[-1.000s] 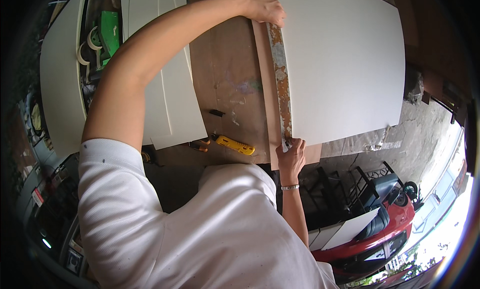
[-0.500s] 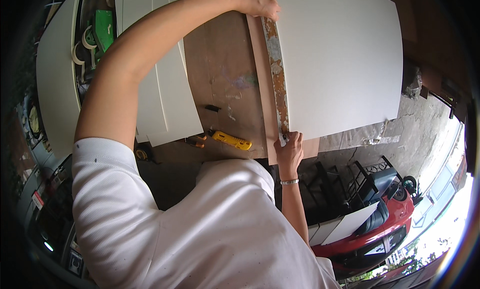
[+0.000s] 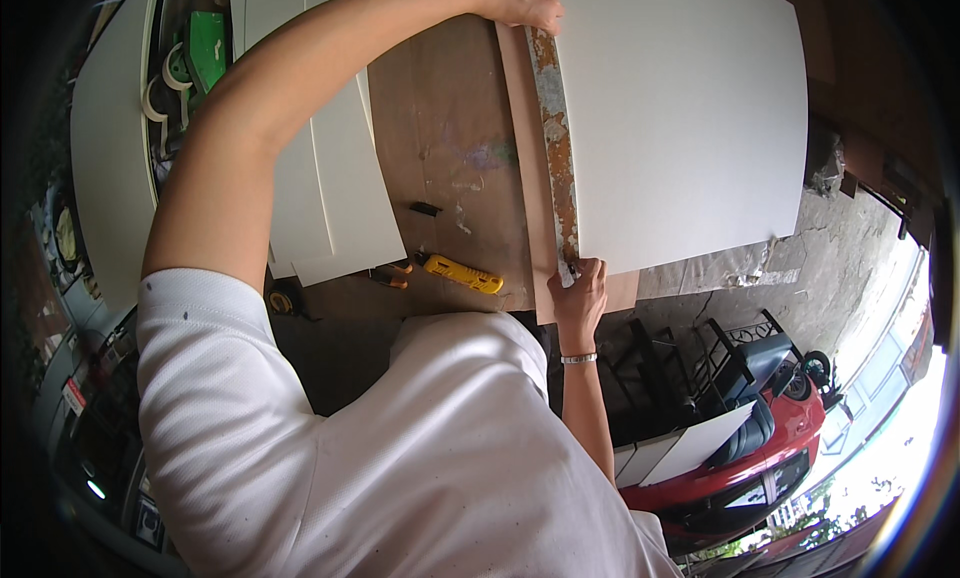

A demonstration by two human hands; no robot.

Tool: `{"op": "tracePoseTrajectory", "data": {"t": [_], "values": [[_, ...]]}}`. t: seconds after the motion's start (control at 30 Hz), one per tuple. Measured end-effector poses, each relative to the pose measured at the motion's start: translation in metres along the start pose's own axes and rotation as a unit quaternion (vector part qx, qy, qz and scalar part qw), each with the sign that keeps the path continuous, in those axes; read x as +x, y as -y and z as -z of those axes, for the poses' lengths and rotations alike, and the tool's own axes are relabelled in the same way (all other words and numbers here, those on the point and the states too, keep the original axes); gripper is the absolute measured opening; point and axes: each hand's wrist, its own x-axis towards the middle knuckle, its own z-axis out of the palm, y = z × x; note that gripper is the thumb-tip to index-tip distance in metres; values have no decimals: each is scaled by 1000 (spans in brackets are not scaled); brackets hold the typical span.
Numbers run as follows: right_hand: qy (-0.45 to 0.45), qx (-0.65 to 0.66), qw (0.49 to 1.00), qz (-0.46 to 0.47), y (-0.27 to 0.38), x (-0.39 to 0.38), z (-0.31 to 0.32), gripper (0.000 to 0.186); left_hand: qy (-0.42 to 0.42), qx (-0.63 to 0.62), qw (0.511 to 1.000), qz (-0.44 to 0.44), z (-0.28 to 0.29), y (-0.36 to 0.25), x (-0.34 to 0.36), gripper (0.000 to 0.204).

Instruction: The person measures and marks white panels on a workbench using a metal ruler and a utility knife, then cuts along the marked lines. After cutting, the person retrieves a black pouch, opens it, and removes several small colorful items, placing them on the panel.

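A long flat metal bar (image 3: pixel 558 143) with flaking, rust-coloured patches lies along the left edge of a large white board (image 3: pixel 690 128). A strip of brown sheet (image 3: pixel 523 128) shows from under the bar on its left. At the far end my left hand (image 3: pixel 522 2) is closed over the bar, its arm reaching across from the left. My right hand (image 3: pixel 580 296) is closed at the bar's near end, by the board's near left corner. Part of that end is hidden by the fingers.
The worktable (image 3: pixel 440 128) carries a yellow utility knife (image 3: pixel 462 274), a small black piece (image 3: pixel 425 209) and orange-handled tool (image 3: pixel 391 275). White panels (image 3: pixel 345 198) lie left. Farther left are a green object (image 3: pixel 207 53) and tape rolls (image 3: pixel 155 98). Lower right shows dark chairs (image 3: pixel 745 363) and a red car (image 3: pixel 730 478).
The whole view has shifted very slightly. Both hands stay at the two ends of the bar, and the bar still lies along the board's edge.
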Motion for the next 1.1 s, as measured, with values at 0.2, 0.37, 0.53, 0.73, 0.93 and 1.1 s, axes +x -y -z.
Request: {"op": "tracePoseTrajectory", "data": {"t": [0.2,0.37,0.53,0.73,0.93,1.1], "values": [[15,-2,1000,9,-4,1,6,41,103,22,991,82,4,-13,-6,7],[31,3,999,12,-6,0,7,41,18,43,996,77,0,-25,-13,11],[16,11,1000,23,-7,-1,2,42,35,79,994,72,-3,-19,-9,11],[6,16,1000,22,-7,0,0,44,49,70,993,82,-2,-14,-12,14],[15,10,1000,24,-10,-2,-2,41,35,44,995,85,-1,-16,-8,13],[38,108,993,-8,-16,8,26,24,79,28,977,194,-2,-42,-6,6]]}}
